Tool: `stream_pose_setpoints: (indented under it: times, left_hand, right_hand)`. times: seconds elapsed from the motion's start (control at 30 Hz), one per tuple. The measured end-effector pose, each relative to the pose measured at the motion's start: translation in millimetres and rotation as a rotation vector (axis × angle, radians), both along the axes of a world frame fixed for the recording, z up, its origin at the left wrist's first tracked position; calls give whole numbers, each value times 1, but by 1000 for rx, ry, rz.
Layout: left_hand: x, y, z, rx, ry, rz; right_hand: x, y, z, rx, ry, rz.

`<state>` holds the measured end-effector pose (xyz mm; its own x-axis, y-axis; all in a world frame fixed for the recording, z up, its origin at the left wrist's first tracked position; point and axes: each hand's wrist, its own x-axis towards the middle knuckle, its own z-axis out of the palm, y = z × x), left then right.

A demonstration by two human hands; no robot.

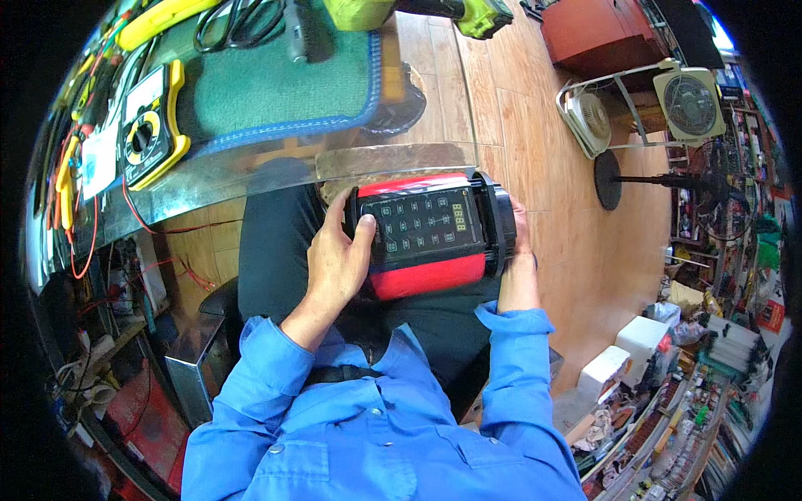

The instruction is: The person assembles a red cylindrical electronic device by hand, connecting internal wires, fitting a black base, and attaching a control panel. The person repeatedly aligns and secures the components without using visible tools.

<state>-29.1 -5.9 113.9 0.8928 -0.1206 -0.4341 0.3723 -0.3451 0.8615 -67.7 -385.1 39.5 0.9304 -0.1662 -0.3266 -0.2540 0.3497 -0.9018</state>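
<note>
Over my lap lies a red-and-black appliance (pixel 426 230), its kind not clear, with a flat black button panel and a small digit display facing up. Its left end is in my left hand (pixel 341 255), with the thumb resting on the panel's edge and the other fingers partly hidden. On the opposite side, my right hand (pixel 521 250) grips the black ribbed end (pixel 501 224); most of its fingers are out of sight behind it. The appliance sits tilted, its right end slightly higher in view, beside the bench edge.
A glass-topped bench (pixel 209 185) at the left bears a green mat (pixel 276 96), a yellow-framed multimeter (pixel 150 129) and tangled test leads. A yellow-green tool (pixel 480 17) is at the top. Fans (pixel 687 102) stand right on the wood floor, with white boxes (pixel 603 371) and cluttered shelves nearby.
</note>
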Motion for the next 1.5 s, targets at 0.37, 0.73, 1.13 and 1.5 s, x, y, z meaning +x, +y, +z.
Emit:
stream_pose_setpoints:
  times: [0.37, 0.73, 1.13, 1.5]
  left_hand:
    - [-15, -8, -8, 133, -88, -71]
    - [-8, 3, -17, 38, 2, -76]
    - [28, 39, -11, 290, -163, -534]
    - [40, 55, -44, -51, -287, -634]
  right_hand:
    - [13, 16, 7, -114, 193, -20]
    - [-21, 40, 13, -300, -11, -39]
    - [-28, 49, 18, -426, 0, -223]
    - [-46, 83, 41, -882, -193, -100]
